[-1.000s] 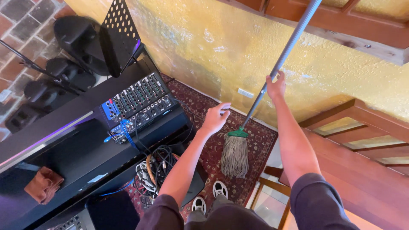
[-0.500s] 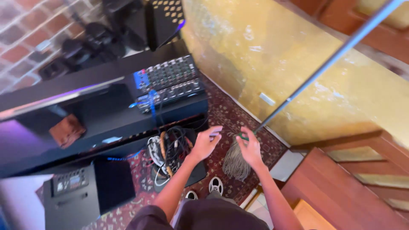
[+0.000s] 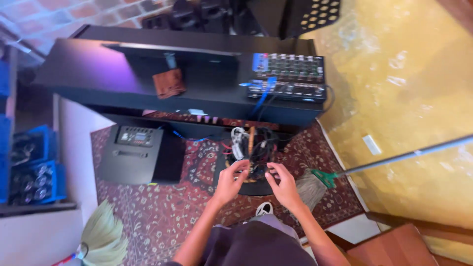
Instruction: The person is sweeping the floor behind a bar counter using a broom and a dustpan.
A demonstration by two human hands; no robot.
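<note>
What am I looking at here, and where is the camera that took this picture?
The camera sits on a person's head and looks down, so you see their own arms. No robot is involved. The left hand and right hand are both empty, fingers spread, reaching toward a round dark basket of tangled cables on a patterned red rug. Beside the right hand, a mop leans against the yellow wall. Above is a long black desk carrying an audio mixer and a small brown pouch. A black amplifier stands on the rug.

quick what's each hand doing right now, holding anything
Left hand: open, fingers spread, holding nothing, over the tangle of cables.
Right hand: open, holding nothing; the mop leans free beside it.
</note>
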